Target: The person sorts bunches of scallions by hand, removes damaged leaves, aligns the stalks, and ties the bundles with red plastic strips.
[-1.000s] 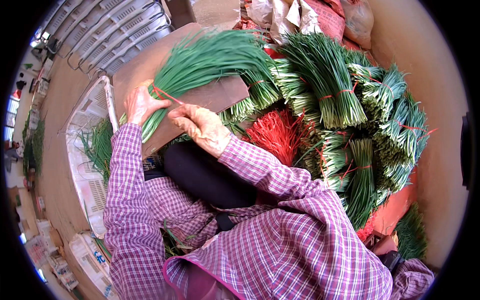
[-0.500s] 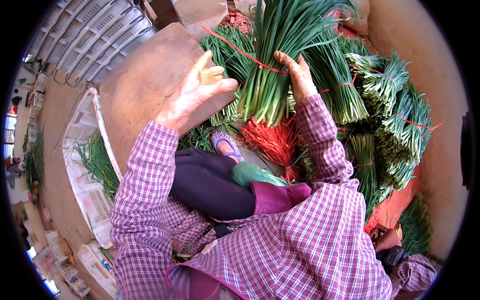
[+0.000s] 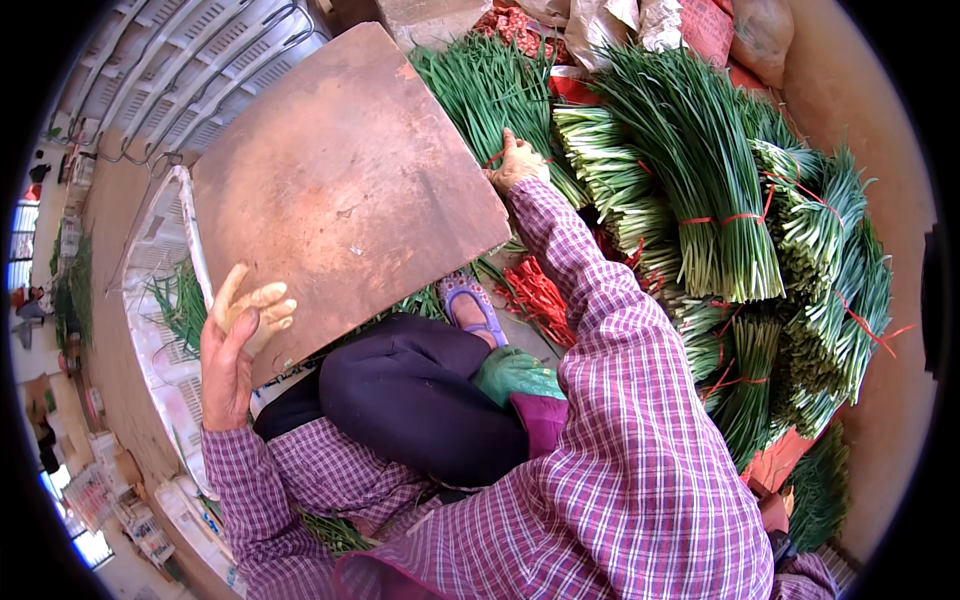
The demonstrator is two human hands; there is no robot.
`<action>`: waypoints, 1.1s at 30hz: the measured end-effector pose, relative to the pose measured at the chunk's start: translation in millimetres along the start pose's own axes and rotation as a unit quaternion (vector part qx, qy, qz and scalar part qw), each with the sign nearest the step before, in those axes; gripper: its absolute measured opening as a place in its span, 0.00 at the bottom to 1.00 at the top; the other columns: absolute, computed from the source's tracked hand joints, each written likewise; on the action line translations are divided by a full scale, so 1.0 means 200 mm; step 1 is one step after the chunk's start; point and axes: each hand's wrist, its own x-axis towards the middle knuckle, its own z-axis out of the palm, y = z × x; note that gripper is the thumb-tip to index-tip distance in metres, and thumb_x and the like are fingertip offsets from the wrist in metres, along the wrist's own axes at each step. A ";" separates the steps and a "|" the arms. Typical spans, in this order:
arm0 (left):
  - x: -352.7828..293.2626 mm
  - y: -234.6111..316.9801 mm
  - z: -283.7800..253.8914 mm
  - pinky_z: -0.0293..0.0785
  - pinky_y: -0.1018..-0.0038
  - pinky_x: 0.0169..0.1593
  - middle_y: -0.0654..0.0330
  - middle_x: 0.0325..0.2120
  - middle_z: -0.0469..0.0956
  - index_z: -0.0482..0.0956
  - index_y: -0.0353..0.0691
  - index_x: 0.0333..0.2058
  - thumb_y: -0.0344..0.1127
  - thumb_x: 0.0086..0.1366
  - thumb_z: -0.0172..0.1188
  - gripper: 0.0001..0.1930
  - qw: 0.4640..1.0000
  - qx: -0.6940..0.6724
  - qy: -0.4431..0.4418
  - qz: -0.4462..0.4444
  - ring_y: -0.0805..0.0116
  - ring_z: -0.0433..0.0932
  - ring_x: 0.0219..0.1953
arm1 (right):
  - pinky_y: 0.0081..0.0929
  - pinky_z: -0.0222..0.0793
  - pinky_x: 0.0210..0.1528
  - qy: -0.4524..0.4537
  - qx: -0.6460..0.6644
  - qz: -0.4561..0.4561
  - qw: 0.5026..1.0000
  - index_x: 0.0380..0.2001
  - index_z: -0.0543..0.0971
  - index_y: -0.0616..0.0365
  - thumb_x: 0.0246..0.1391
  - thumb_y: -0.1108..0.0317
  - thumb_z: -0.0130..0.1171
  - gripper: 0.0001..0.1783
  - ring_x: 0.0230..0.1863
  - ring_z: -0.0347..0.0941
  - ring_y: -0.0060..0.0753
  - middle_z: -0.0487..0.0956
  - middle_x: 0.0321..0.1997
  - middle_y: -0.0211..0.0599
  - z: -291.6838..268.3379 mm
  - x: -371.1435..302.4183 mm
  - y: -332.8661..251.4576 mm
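My right hand reaches past the far right edge of a brown board. Its fingers curl over a tied bundle of garlic chives, hiding part of the red tie. My left hand is raised over the board's near left corner. Nothing is in it, its fingers are apart, and pale yellow coverings sit on some fingertips. Two long chive bundles with red ties lie side by side on the pile at the right.
More tied chives are stacked toward the right wall. Loose red ties lie beside my foot. At the left stand a white crate with loose chives and a stack of white crates. Sacks sit at the back.
My right hand has let go of the chive bundle it held up, now on the right pile, and moved left to another bundle. My left hand has come down and left.
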 end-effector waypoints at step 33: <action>-0.17 -0.21 -0.17 0.79 0.73 0.39 0.52 0.33 0.78 0.67 0.29 0.51 0.31 0.64 0.51 0.18 0.990 -0.017 0.135 -0.043 0.64 0.80 0.34 | 0.36 0.69 0.49 -0.003 -0.045 -0.059 0.997 0.48 0.74 0.48 0.46 0.43 0.59 0.29 0.50 0.73 0.39 0.75 0.49 0.39 -0.18 0.08 0.07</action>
